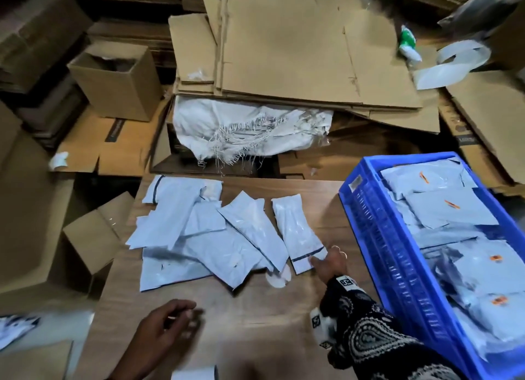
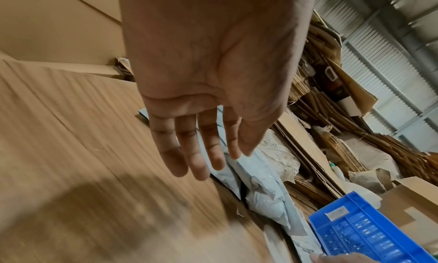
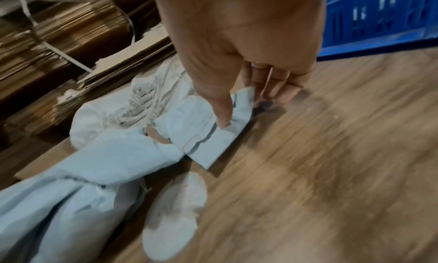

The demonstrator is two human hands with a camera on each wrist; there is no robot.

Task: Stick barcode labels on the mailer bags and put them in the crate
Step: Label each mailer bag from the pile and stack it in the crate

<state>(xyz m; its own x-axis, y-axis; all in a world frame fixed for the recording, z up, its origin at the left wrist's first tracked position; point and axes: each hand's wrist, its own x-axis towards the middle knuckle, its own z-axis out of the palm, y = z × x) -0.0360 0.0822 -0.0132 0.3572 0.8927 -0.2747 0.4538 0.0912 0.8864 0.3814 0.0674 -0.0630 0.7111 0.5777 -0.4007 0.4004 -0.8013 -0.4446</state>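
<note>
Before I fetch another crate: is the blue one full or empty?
Partly full. The blue crate holds grey mailer bags with orange labels, lying below its rim; how deep the pile goes cannot be told.

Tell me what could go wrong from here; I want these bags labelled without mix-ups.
1. The right hand pinches only the flap end of the rightmost mailer bag, so it may slip or drag.
2. That bag lies beside the overlapping pile of bags, and a pull could disturb it.
3. The blue crate looks nearly full of labelled bags, so another may slide off.
</note>
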